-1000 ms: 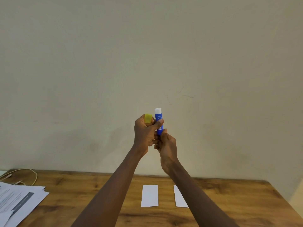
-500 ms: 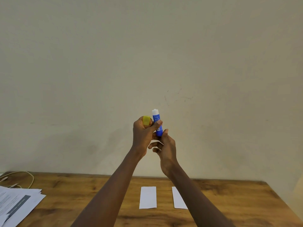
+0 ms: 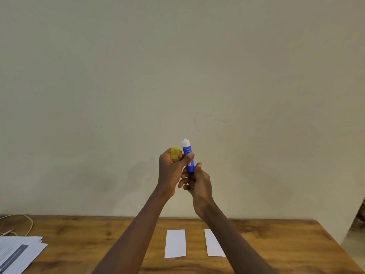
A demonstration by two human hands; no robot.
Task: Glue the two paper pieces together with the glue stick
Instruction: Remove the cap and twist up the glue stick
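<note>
Raised in front of the pale wall (image 3: 177, 66), just below frame centre: a blue glue stick (image 3: 187, 151), upright with a slight lean to the left, white glue exposed at the top, uncapped. Gripped near its middle by the left hand (image 3: 170, 173), with the thumb pressed across the blue tube. Tucked in the same closed fist, a yellow cap (image 3: 175, 152), poking out above the knuckles just left of the tube and apart from the white tip. Lower end of the tube pinched by the right hand (image 3: 199, 184), thumb up along the right side, fingers curled in from the left. Exact contact at the base hidden behind both hands. Both hands closed firmly, touching each other, held well above the table.

Along the bottom of the frame, a wooden table (image 3: 79, 244) set against the wall. Flat on it at low centre, 2 white paper pieces, side by side with a gap of bare wood between them. Left paper piece (image 3: 175, 243) fully in view between the 2 forearms. Right paper piece (image 3: 212, 244) partly covered by the right forearm. Both well below the hands.

In the lower left corner, a loose stack of printed sheets (image 3: 17, 252), cut off by the frame edge. Just behind it, at the far left of the table, a looped pale cable (image 3: 31, 224).
</note>
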